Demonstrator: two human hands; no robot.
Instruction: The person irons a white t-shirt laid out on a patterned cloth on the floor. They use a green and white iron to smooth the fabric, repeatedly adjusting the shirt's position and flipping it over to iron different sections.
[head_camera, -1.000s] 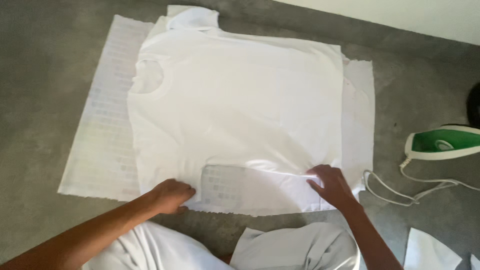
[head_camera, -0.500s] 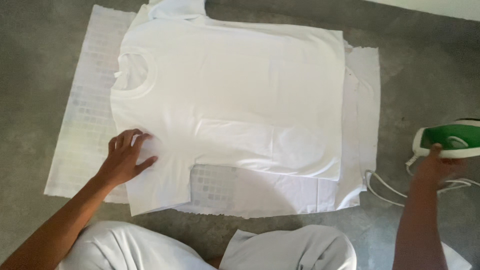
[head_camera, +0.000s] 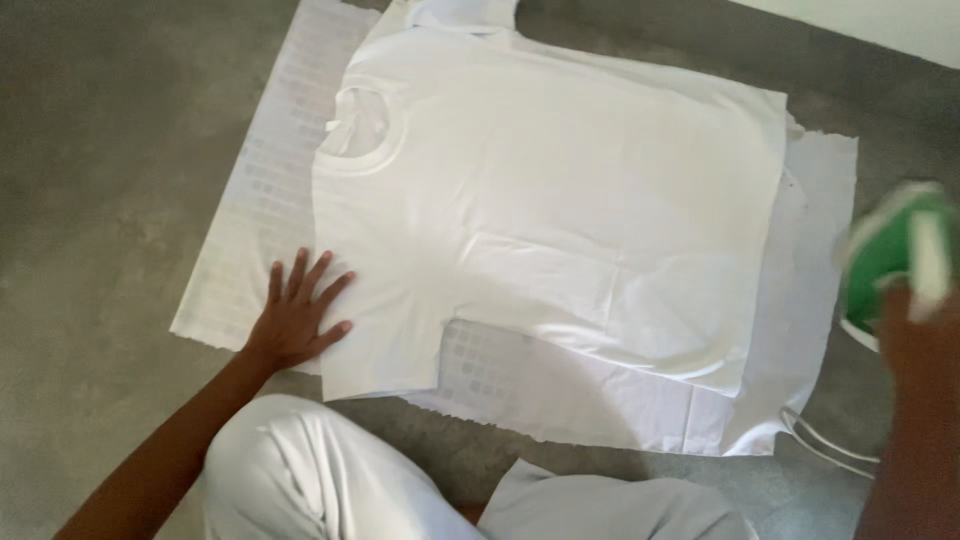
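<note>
- The right hand (head_camera: 915, 335) wraps a closed grip around the green and white steam iron (head_camera: 895, 262), lifted at the right edge of the scene; the blur hides the exact finger hold.
- The left hand (head_camera: 295, 315) lies flat, fingers spread, pressing the near left sleeve of the white T-shirt (head_camera: 560, 210).
- The shirt lies on a white cloth (head_camera: 265, 190) spread on the grey floor (head_camera: 110, 150).
- Risk: the iron's cord (head_camera: 825, 445) trails near the cloth and could snag; the hot soleplate could reach the spread fingers or press in creases.

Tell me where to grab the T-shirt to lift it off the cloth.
Likely best at the sleeve nearest the person, beside the left hand. It sticks out from the T-shirt with free edges over the cloth, so fingers can pinch it from the near side. The right hand is at the green iron.
</note>
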